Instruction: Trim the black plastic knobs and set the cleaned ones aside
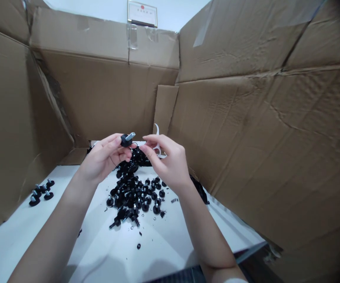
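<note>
My left hand (106,154) is closed on a black levelling foot (125,141), a round base with a bare metal threaded stud. The stud points up and to the right, toward my other hand. Just right of it, my right hand (170,159) is curled with thumb and index finger close together. Whether anything small lies between those fingertips I cannot make out. Below both hands, a heap of similar black feet (134,192) with metal studs spreads over the white table (111,251). Behind my right fingers shows part of a white curved handle (157,129).
Several black feet (41,191) stand grouped at the table's left. Small black scraps and rings (138,246) lie in front of the heap. Tall cardboard walls (105,94) enclose the back and both sides. A framed sheet (142,13) hangs on the wall beyond.
</note>
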Available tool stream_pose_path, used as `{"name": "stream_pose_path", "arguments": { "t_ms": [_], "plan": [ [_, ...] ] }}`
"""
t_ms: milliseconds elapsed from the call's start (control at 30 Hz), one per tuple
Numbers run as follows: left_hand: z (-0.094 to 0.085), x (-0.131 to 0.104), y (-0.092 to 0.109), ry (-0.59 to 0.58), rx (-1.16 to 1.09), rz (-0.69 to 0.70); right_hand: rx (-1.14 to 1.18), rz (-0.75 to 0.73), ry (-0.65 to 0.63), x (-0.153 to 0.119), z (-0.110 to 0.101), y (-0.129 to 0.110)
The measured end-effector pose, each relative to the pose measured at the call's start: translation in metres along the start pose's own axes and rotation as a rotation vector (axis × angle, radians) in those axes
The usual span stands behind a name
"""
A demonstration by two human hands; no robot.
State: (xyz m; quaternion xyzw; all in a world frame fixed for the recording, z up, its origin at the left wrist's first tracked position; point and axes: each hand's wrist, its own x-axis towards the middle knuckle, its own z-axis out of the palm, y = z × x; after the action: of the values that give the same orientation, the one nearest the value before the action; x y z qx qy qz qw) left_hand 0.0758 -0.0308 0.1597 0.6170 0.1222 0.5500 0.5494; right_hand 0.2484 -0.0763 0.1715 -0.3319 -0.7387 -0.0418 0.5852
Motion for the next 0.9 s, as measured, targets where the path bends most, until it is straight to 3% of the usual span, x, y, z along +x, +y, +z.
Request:
{"name": "stream_pose_path", "arguments": {
  "t_ms": [167, 467, 567, 767, 900],
  "plan": [
    [0.005, -0.004, 0.000, -0.100, 0.001, -0.053, 0.174, 0.051, 0.103, -0.002, 0.006, -0.003],
    [0.012, -0.005, -0.004, -0.119, -0.021, -0.104, 0.531, 0.286, -0.035, -0.003, 0.007, -0.005],
    [0.014, -0.005, -0.005, -0.120, -0.028, -0.129, 0.532, 0.276, -0.025, -0.002, 0.004, -0.007],
    [0.015, -0.004, -0.009, -0.105, -0.141, -0.183, 0.314, 0.207, 0.172, -0.008, 0.012, -0.012],
    [0.015, -0.004, -0.007, -0.062, -0.125, -0.184, 0.265, 0.192, 0.225, -0.010, 0.015, -0.012]
  ]
}}
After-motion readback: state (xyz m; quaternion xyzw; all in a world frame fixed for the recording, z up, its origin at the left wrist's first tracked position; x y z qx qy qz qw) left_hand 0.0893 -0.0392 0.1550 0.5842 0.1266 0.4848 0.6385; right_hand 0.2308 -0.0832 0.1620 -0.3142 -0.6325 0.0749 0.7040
